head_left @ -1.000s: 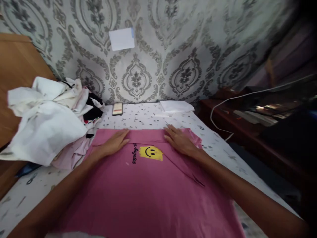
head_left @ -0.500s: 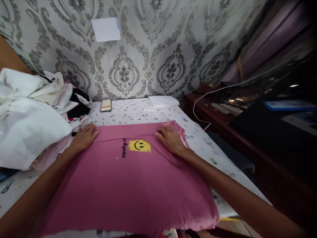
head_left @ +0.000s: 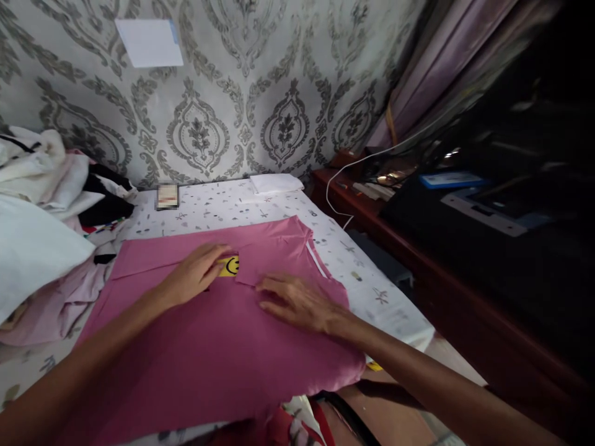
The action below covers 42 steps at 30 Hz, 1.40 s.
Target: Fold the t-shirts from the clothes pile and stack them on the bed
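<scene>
- left hand [head_left: 193, 275]: open, fingers loosely together, on pink shirt [head_left: 204, 353] by yellow print [head_left: 229, 266], no grip
- right hand [head_left: 295, 302]: open, fingers slightly spread, on shirt's folded part
- shirt: partly folded, on bed [head_left: 372, 285], near edge
- clothes pile [head_left: 41, 179]: bed's left side
- white cloth [head_left: 276, 183]: far right corner

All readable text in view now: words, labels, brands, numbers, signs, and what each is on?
No readable words or numbers.
Pink shirt: yellow smiley print, partly covered, no letters; dark trace by the left hand, too little to read.
Small card on bed: blurred.
Blue-edged item, right: too blurred.
Wall paper sheet: no legible writing.
</scene>
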Motion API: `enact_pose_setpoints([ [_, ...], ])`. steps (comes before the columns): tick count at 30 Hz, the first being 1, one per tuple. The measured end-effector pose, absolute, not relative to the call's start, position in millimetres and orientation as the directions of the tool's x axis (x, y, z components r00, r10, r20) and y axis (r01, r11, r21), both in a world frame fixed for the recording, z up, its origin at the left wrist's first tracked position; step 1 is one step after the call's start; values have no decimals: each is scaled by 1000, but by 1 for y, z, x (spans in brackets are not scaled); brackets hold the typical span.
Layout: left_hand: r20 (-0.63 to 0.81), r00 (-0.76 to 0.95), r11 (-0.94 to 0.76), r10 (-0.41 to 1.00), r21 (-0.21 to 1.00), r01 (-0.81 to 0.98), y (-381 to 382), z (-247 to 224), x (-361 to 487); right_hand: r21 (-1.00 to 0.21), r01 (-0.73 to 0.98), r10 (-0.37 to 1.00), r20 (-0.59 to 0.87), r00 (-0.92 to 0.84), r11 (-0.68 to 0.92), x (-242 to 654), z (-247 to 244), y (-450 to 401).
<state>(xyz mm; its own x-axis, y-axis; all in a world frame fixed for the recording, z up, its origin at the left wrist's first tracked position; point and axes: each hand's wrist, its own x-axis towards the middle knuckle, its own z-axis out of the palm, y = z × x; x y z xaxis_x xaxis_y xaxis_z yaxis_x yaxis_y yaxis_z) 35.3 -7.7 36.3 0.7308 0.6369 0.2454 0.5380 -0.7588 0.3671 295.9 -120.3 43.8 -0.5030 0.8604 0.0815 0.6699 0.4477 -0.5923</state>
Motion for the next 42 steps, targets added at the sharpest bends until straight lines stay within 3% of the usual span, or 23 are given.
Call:
enact_pose_setpoints([
  [2, 224, 777, -786, 588, 384, 485, -16, 36, 58, -641, 651, 886, 106, -451, 407, 300, 42, -118],
  [5, 193, 803, -801, 564, 365, 474, -20, 29, 89, -612, 698, 928, 227, -295, 372, 306, 31, -99],
  [7, 158, 802, -794, 577, 342, 503, -18, 19, 105, -542, 776, 942, 261, -211, 324, 310, 18, -80],
  [13, -12, 747, -728, 665, 217, 651, -6, -8, 97, -254, 951, 979, 146, -142, 175, 329, -18, -57],
  [17, -19, 727, -704, 687, 230, 672, 0, -4, 68, -190, 966, 968, 211, -134, 175, 338, -22, -59],
  [22, 11, 636, -611, 772, 290, 737, 33, -1, 54, -181, 961, 958, 236, -163, 209, 339, -16, -14],
  [28, -97, 382, -371, 919, 115, 921, 73, -4, -41, -127, 991, 995, 98, -28, 40, 363, -25, 32],
  [31, -47, 263, -262, 964, 38, 964, 77, -3, -104, -120, 993, 996, 86, -6, 17, 371, -27, 31],
  [37, 60, 272, -271, 960, -23, 962, 66, 3, -123, -194, 980, 987, 162, -2, 34, 370, -17, 17],
  [42, 177, 375, -377, 910, -29, 926, 22, 15, -109, -285, 958, 978, 198, 68, -9, 386, -17, -64],
])
